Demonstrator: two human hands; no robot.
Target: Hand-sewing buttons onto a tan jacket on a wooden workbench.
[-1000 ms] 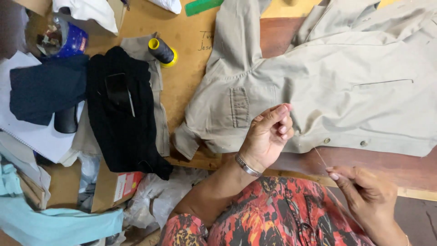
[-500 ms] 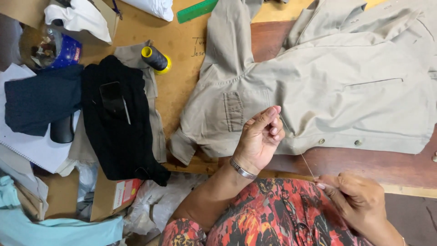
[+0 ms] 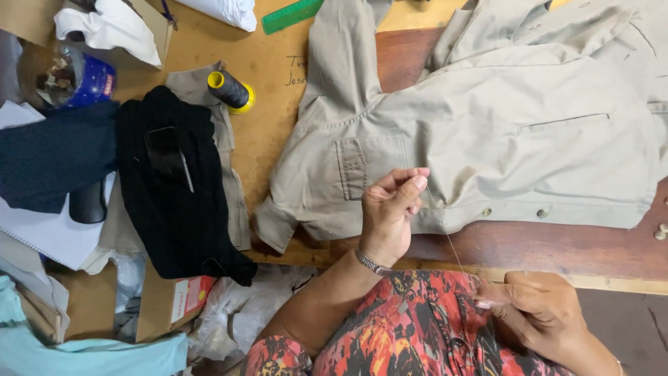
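across the wooden table lies a beige jacket. left hand pinches a thread taut above its hem; right hand pinches the lower end. likely mid-stitch; drawing the thread through needs steady tension.

Left hand: fingertips pinched on a thin pale thread, over the beige cotton jacket.
Right hand: pinching the thread's lower end.
Black-and-yellow thread spool: lying on the wooden table.
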